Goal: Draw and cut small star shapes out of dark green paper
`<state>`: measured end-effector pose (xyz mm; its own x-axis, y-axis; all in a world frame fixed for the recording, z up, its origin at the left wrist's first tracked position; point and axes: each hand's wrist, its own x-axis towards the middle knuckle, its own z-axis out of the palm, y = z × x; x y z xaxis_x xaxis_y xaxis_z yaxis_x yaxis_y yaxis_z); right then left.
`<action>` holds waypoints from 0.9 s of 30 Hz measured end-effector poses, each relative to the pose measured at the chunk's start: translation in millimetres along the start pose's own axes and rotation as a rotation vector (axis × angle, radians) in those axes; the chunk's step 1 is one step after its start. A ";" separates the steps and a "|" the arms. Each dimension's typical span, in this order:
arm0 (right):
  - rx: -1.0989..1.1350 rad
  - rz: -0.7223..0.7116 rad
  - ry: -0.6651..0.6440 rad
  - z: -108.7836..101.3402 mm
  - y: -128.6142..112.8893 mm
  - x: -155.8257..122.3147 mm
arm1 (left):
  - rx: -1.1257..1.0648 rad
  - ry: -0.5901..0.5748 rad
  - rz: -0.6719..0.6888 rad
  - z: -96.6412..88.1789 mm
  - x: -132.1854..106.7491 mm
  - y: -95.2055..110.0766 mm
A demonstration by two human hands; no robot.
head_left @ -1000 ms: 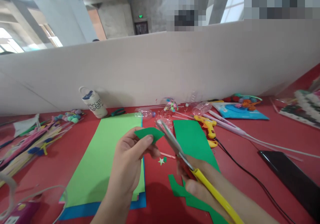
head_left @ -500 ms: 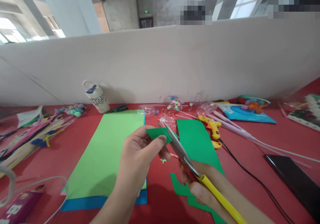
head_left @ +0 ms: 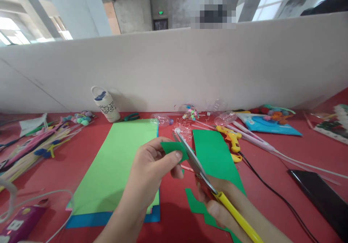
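Between the thumb and fingers of my left hand (head_left: 153, 163) is a small piece of green paper (head_left: 172, 148). My right hand (head_left: 221, 196) is wrapped round the yellow handles of a pair of scissors (head_left: 196, 166). Their blades are slightly apart and point up and left, right at the edge of the held piece. Whether the paper lies between the blades I cannot tell. A larger green sheet (head_left: 208, 141) lies on the red table behind the scissors, partly covered by my right hand. Below the scissors is a cut green strip (head_left: 193, 201).
Light green sheets (head_left: 116, 163) lie at left. Behind stand a white tumbler (head_left: 107, 107), green-handled pliers (head_left: 132, 117) and clear plastic bottles (head_left: 225, 118). At right are a yellow glue gun (head_left: 232, 138) with a black cord, a blue packet (head_left: 272, 125) and a black phone (head_left: 318, 199).
The green piece and my left hand have shifted very slightly down and right. A small green scrap now shows under my left fingers, where a pale star was visible before.
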<state>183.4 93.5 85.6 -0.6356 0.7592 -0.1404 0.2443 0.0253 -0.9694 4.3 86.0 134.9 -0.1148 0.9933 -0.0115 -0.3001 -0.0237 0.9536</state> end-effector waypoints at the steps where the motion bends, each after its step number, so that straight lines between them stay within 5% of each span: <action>1: 0.005 0.003 0.012 0.7 -0.5 0.1 | 0.017 -0.007 -0.006 -0.4 0.1 0.2; 8: -0.028 -0.011 0.190 5.1 -12.9 -4.6 | 0.005 -0.020 -0.029 -0.2 -0.2 -0.4; 17: 0.188 0.031 0.245 -4.3 -4.4 -4.2 | 0.089 -0.315 -0.294 13.2 -4.2 -6.8; 27: 0.394 0.032 0.326 -6.8 -2.1 -4.4 | 0.261 -0.380 -0.368 20.2 -6.6 -20.8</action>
<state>190.7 94.5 89.7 -0.3554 0.9206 -0.1621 -0.0745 -0.2007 -0.9768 30.5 82.1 121.2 0.3149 0.9028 -0.2930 -0.0076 0.3111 0.9504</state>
